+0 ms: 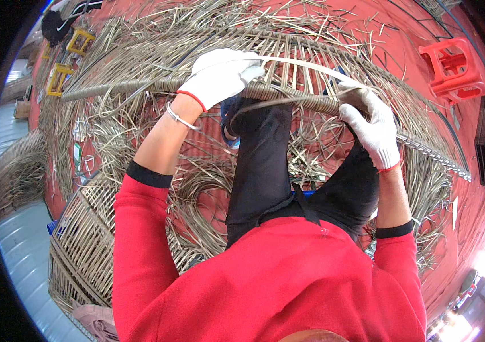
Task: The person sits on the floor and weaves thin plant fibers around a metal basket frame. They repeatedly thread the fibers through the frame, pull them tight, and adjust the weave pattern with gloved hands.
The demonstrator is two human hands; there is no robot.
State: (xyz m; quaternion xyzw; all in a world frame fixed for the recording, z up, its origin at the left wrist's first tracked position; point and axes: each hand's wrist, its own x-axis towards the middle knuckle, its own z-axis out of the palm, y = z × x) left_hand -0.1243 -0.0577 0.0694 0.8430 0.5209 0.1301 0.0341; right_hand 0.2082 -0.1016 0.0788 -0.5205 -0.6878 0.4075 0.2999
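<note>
Above the red floor (402, 28), left edge toward right, runs a wrapped rim (311, 101), the left hand (219, 77) clasping it, the right hand (375, 122) curled there, hold unclear; keep the pale strand (311, 65) taut, untwisted.

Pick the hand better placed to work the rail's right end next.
Likely the right hand: it's by the rail, nearer that end. The left hand is farther along, toward the opposite end.

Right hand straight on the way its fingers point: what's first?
Likely the wrapped rod, just ahead of the right hand; depth is unclear, so they may already touch.
</note>
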